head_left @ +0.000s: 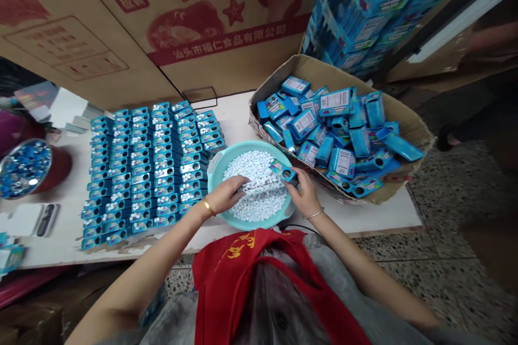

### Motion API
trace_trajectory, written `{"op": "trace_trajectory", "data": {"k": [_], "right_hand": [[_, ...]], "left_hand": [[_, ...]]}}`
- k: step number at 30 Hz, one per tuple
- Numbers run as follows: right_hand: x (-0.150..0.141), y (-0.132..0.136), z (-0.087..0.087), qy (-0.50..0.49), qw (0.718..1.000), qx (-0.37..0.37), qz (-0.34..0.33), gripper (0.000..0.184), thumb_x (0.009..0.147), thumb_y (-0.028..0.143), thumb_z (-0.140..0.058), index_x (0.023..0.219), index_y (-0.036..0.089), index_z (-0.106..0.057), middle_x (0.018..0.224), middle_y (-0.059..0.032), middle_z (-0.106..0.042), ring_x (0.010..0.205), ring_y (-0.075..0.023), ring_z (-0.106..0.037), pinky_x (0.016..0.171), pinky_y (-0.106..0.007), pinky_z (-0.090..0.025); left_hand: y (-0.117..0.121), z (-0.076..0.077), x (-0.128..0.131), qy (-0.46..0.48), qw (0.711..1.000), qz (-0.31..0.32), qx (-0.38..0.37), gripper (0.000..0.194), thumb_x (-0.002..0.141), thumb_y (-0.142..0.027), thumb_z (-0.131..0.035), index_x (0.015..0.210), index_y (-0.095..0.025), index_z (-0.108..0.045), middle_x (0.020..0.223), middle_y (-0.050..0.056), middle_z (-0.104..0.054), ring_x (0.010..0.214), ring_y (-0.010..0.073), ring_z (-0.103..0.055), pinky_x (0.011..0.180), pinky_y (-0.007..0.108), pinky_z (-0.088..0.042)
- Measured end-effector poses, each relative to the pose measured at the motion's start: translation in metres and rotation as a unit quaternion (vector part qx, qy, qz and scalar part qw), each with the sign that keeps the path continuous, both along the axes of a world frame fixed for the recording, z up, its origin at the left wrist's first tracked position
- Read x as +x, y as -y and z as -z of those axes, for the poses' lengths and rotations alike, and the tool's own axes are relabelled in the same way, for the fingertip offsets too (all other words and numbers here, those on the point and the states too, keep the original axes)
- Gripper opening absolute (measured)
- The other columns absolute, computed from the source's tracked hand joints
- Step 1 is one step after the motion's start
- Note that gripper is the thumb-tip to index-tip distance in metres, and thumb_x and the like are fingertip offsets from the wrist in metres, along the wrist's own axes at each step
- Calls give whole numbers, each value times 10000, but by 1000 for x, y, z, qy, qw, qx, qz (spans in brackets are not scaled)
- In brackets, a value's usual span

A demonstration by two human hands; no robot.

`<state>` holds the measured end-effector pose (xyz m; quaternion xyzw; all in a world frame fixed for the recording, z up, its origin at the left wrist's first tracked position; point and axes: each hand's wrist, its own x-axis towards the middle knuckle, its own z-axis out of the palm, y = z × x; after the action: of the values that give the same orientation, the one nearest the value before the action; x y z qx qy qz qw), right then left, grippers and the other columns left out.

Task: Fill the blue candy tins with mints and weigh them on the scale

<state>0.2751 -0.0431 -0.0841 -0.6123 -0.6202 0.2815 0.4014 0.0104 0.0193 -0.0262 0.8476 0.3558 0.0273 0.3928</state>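
A pale turquoise basin (217, 210) full of small white candy pellets (259, 207) stands in front of me. Over its right side, my right hand (304, 194) grips a small blue candy box (282, 169), tilted, with a dark round hole showing. My left hand (229, 194) is at the basin's left side, its fingers closed and reaching into the pellets. A pale edge runs from those fingers across the pellets, but I cannot make out what it is. To the left stand rows of blue candy boxes (141, 178), many with white pellets at their openings.
A torn cardboard carton (404, 124) heaped with blue boxes sits right of the basin. Large brown cartons (243, 59) wall off the back. Wrapped blue stacks (360, 16) rise behind the carton. At far left are a tub of shiny blue pieces (60, 164) and a black remote-like object (47, 220).
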Motion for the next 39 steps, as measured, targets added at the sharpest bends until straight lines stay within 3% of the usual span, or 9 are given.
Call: {"op": "trace_trajectory", "data": {"k": [4, 10, 16, 20, 24, 28, 31, 33, 39], "right_hand": [[-13, 2, -2, 10, 999, 5, -53, 425, 844, 173, -454, 1268, 208, -463, 1215, -138, -551, 1165, -276, -519, 998, -499, -431], [-26, 6, 0, 10, 997, 15, -74, 455, 844, 162, -446, 1295, 223, -454, 1208, -128, -557, 1167, -281, -515, 1003, -516, -440], [-28, 9, 3, 15, 996, 10, -89, 445, 861, 169, -445, 1302, 223, -435, 1228, -131, -544, 1188, -276, -498, 1017, -519, -432], [-28, 9, 5, 12, 995, 11, -95, 429, 868, 179, -439, 1297, 202, -438, 1224, -143, -546, 1191, -275, -495, 1024, -514, -425], [-23, 7, 5, 1, 997, 11, -76, 436, 858, 161, -434, 1291, 211, -437, 1233, -138, -539, 1188, -271, -503, 1021, -509, -424], [-13, 4, 5, -10, 999, 8, -45, 417, 861, 188, -457, 1277, 203, -444, 1229, -141, -547, 1175, -272, -516, 1007, -491, -429], [-8, 2, 5, -5, 999, -4, -33, 388, 870, 235, -473, 1257, 201, -456, 1214, -141, -559, 1156, -273, -527, 984, -478, -440], [-6, 1, 6, -1, 1000, -14, -25, 379, 873, 267, -487, 1244, 198, -463, 1198, -141, -568, 1134, -271, -540, 968, -470, -447], [-5, -2, 6, -2, 999, -30, 13, 385, 861, 332, -533, 1215, 191, -480, 1146, -130, -599, 1084, -260, -564, 941, -445, -456]], "left_hand": [[-13, -44, 10, -72, 996, 28, 50, 253, 882, -170, -473, 1134, -160, -497, 1110, 101, -593, 1051, 204, -549, 935, 352, -442], [-17, -90, 48, -257, 958, 92, 86, 219, 864, -67, -415, 1027, -146, -537, 975, 102, -619, 926, 213, -586, 811, 339, -477], [-3, -119, 85, -334, 930, 95, 124, 227, 897, -78, -364, 1010, -116, -558, 858, 129, -623, 866, 267, -605, 684, 356, -484], [1, -123, 86, -299, 940, 93, 140, 224, 920, -110, -364, 939, -124, -586, 849, 127, -601, 886, 260, -584, 710, 359, -477], [-14, -93, 51, -274, 942, 23, 191, 235, 921, -106, -350, 1038, -161, -547, 926, 89, -574, 917, 226, -545, 773, 344, -462], [-30, -14, 11, -297, 944, -75, 124, 304, 892, -42, -309, 1075, -151, -526, 1059, 112, -530, 992, 225, -523, 845, 361, -445], [-26, 45, 3, -275, 956, -66, 75, 301, 889, -45, -316, 1072, -141, -536, 1061, 125, -540, 1012, 234, -520, 881, 385, -440], [-15, 71, 8, -244, 967, -48, 52, 313, 874, -41, -347, 1100, -156, -532, 1098, 114, -543, 1027, 224, -518, 904, 372, -438], [20, 100, 36, -127, 991, -22, -17, 396, 809, -26, -401, 1164, -160, -512, 1129, 94, -571, 1038, 206, -530, 943, 344, -432]]}}
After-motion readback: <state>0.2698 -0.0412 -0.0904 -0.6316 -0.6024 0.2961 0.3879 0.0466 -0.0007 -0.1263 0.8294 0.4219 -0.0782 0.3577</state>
